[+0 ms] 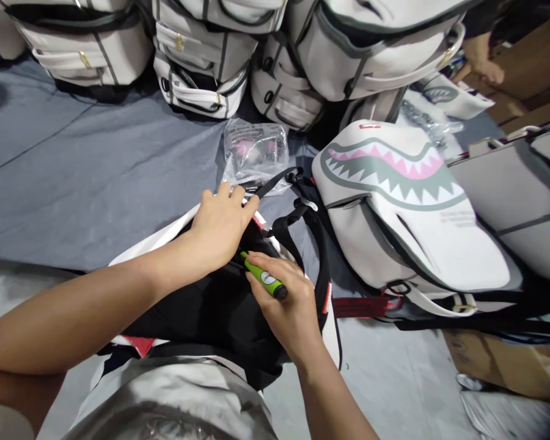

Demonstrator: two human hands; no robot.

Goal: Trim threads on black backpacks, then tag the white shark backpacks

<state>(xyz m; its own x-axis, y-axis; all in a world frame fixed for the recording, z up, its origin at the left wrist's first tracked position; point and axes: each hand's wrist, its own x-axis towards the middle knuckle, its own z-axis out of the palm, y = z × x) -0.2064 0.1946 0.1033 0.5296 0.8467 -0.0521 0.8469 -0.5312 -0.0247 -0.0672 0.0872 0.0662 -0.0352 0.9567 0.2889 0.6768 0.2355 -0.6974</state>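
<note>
A backpack (pixel 201 311) with a black inside and white outer edges lies in front of me, its black straps trailing on the right. My left hand (pixel 222 226) is at its far edge, fingers curled over the rim. In my right hand (pixel 286 293) is a green marker (pixel 266 276) with a black end and a white oval label. The marker's green tip points into the black part of the backpack, just below my left hand. What the tip touches is hard to make out.
White backpacks (pixel 201 67) stand in stacks along the back. One with a pink and grey shark mouth (pixel 398 201) lies to the right. A clear plastic bag (pixel 255 150) rests beyond my left hand. Another person's hand (pixel 487 68) shows at top right, near cardboard (pixel 538 61).
</note>
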